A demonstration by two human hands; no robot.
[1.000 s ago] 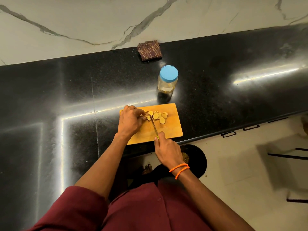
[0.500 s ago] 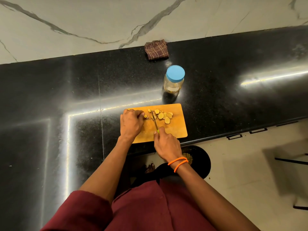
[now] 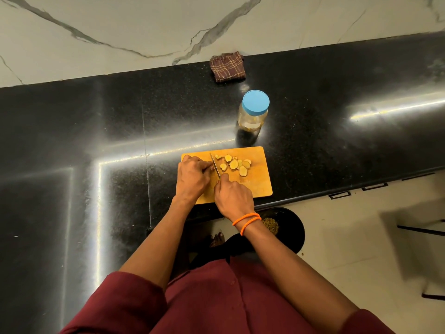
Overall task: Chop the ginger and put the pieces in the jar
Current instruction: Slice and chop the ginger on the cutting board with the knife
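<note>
An orange cutting board (image 3: 258, 179) lies near the counter's front edge. Several pale ginger slices (image 3: 234, 163) are scattered on its far half. My left hand (image 3: 192, 177) has its fingers curled on the board's left side, pinching the rest of the ginger, which is almost hidden under the fingertips. My right hand (image 3: 232, 195) grips a small knife (image 3: 215, 165) by the handle; the blade lies right beside my left fingertips. A clear jar with a blue lid (image 3: 254, 109) stands shut behind the board.
A folded brown checked cloth (image 3: 227, 66) lies at the back against the marble wall. The black counter's front edge (image 3: 361, 189) runs right of the board. A black bin (image 3: 286, 227) stands on the floor below it.
My right hand has moved the knife left, closer to my left fingertips. The view has shifted slightly, and more slices lie to the right of the blade.
</note>
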